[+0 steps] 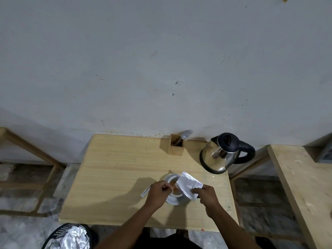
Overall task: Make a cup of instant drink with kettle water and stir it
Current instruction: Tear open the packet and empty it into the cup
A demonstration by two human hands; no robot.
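A white cup [173, 184] stands on a white saucer [175, 200] near the front right of a wooden table [115, 177], with brownish contents showing inside. The right hand [206, 195] pinches the lower corner of a silvery-white sachet [189, 185] between thumb and fingers, holding it tilted over the cup's right rim so it hides part of the opening. The left hand [158, 192] is at the cup's left rim, its fingers curled together as if pinching something small and thin; what it grips cannot be made out. A white strip [145, 191] lies on the table just left of that hand. A steel kettle [222, 153] with a black lid and handle sits at the back right, well apart from the cup. A wooden holder [177, 146] with cutlery stands beside it against the wall.
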